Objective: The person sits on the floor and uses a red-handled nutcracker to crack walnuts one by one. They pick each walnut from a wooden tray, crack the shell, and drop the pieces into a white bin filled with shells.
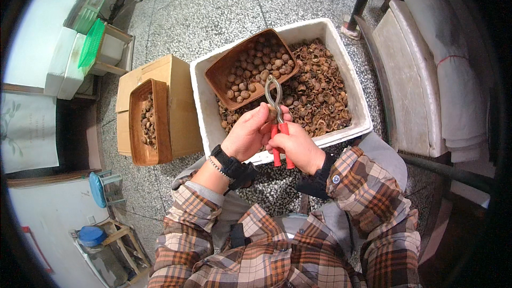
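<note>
My right hand (298, 144) is closed around the red handles of a metal plier-type nutcracker (279, 124), whose head points away from me. My left hand (254, 128) is beside it, with thumb and fingers around a small brown piece, probably a nut or shell (272, 113). Beyond both hands, a brown rectangular tray (218, 73) of whole round nuts (258, 64) rests tilted inside a white foam box (348, 54). Broken nutshells (320, 92) fill the box around and under the tray.
To the left, a second brown tray (162, 128) with nut pieces (148, 126) lies on a cardboard box (182, 104). A green basket (92, 44) and a blue-topped stool (97, 190) are farther left. A foam slab (408, 80) and rolled sheeting (448, 60) are at the right.
</note>
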`<action>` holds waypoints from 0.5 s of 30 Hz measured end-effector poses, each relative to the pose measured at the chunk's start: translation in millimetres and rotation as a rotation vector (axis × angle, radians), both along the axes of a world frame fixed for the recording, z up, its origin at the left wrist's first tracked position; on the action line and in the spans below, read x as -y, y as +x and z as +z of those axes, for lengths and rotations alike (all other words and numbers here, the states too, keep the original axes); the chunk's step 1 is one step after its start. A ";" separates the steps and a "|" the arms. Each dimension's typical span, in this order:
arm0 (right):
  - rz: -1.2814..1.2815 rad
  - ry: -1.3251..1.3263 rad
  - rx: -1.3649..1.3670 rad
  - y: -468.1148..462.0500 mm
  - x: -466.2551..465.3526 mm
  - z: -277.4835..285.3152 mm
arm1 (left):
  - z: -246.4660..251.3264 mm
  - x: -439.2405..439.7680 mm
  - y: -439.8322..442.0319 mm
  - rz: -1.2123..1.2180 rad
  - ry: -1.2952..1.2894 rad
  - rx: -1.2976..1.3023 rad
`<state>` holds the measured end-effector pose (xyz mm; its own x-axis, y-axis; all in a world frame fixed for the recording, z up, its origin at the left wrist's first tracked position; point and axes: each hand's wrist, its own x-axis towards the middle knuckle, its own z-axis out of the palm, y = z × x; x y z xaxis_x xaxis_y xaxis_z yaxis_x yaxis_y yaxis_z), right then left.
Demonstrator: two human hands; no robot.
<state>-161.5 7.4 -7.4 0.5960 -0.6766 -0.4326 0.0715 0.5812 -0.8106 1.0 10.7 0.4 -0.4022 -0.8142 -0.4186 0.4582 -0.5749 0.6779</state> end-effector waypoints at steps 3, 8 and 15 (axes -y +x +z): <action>-0.078 0.026 0.082 2.0 2.2 0.8 | 3.6 1.9 -3.3 0.042 0.037 -0.006; 0.101 -0.042 0.011 -6.5 11.6 11.0 | 3.4 0.1 -4.4 0.094 -0.016 0.098; -0.003 -0.030 0.053 -2.6 11.1 3.1 | -6.4 -5.5 -4.6 0.249 -0.113 0.362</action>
